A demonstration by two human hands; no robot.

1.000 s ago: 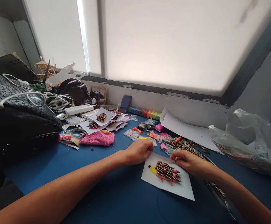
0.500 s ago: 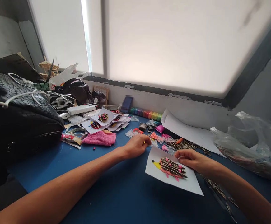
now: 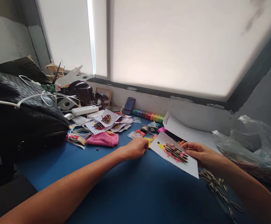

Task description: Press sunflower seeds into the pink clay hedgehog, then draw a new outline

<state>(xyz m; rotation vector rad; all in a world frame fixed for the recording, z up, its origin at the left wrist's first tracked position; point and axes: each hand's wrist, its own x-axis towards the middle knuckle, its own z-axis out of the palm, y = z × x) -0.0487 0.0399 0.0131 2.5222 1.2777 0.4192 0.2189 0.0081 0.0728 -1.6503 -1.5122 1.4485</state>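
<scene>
My right hand (image 3: pixel 197 152) pinches the far edge of a white paper card (image 3: pixel 157 149), which is tilted above the blue table. On the card is a hedgehog (image 3: pixel 174 152) with a yellow snout, a pink body and legs, striped sunflower seeds as spines and pink dots. My left hand (image 3: pixel 136 147) is closed, low over the table to the left of the card. A yellow packet (image 3: pixel 150 141) shows right beside its fingers; whether they grip it is hidden.
Sunflower seeds (image 3: pixel 216 186) lie by my right forearm. More hedgehog cards (image 3: pixel 106 119) are stacked behind a pink cloth (image 3: pixel 102 138). Coloured clay blocks (image 3: pixel 149 116) line the wall. A black bag (image 3: pixel 32 124) stands left, a clear plastic bag (image 3: pixel 249 152) right.
The card has risen and shifted away from me, covering some of the seeds and packets behind it. My left hand's fingers have curled in, and more of the yellow packet shows. The view has shifted slightly.
</scene>
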